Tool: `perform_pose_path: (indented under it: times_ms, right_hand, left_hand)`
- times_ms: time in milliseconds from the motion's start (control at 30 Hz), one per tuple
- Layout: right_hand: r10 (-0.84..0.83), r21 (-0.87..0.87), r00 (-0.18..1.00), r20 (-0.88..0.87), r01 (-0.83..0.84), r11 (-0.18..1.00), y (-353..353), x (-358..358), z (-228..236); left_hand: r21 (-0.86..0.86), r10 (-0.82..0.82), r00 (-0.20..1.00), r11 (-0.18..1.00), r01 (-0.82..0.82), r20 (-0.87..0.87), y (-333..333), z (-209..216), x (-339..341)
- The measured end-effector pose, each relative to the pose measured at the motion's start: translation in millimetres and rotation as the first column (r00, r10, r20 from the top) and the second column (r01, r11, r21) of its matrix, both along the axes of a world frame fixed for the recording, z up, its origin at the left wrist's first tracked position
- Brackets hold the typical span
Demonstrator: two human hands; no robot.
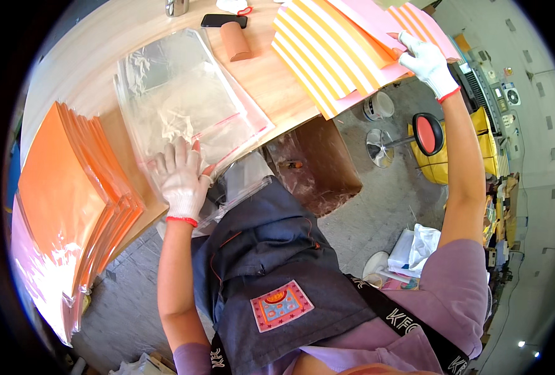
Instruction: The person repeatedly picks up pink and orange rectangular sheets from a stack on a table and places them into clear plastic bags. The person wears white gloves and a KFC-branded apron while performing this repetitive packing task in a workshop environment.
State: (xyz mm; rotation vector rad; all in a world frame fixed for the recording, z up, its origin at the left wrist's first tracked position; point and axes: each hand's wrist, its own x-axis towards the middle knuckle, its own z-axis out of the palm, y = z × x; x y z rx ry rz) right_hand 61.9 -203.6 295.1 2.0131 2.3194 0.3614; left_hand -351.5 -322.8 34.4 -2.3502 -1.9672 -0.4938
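Observation:
My left hand (185,177), in a white glove with bare thumb and index tips, lies with spread fingers on a stack of clear plastic bags (171,81). The bags have a red line near their lower edge. At the upper right my right hand (422,61), gloved the same way, is at the edge of a pile of paper sheets with orange and white stripes (327,50). Its thumb and index finger close on a sheet's edge; the other fingers are partly hidden. Some sheets there show pink sides and curl upward.
Packed orange sheets in clear wrap (61,169) are stacked on the left. A phone (224,20), a brown half-round block (235,41) and a metal cup (176,7) are farther back. Below the table edge stand an open carton (327,169), a white bucket (378,105) and a stool (427,134).

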Motion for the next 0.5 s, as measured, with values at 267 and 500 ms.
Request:
perform_pose_path:
  times_ms: [267,500]
  right_hand:
    - [0.261,0.098,0.963,-0.063,-0.254,0.962,14.3,18.0,-8.6]
    - [0.369,0.183,0.929,0.0,-0.363,0.914,12.8,23.3,-9.8]
  left_hand:
    - [0.135,-0.011,0.997,0.991,0.022,-0.08,44.9,37.8,11.4]
    - [0.24,-0.233,0.972,0.942,0.236,-0.04,63.0,96.1,77.8]
